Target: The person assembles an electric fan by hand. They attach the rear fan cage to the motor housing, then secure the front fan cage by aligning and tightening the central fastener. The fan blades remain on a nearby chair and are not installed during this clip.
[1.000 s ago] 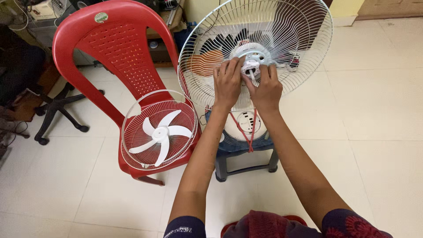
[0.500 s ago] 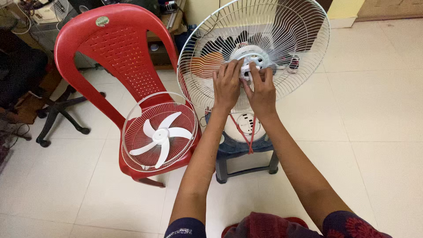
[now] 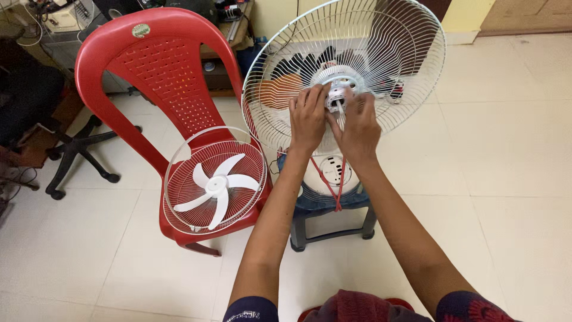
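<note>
Hub (image 3: 338,89) at centre of rear guard (image 3: 411,53), fan standing on grey stool (image 3: 330,209). My left hand (image 3: 308,116) and right hand (image 3: 359,122) both on hub, fingers curled, pinching it from either side. One red chair (image 3: 149,71) to left; on seat one front guard (image 3: 179,197), one white blade (image 3: 217,182) with five vanes lying in it. Two red cords (image 3: 333,179) cross fan base.

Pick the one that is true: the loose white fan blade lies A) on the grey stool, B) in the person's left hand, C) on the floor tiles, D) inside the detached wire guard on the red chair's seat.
D: the white fan blade lies inside the detached wire guard, which rests on the red chair seat.
</note>
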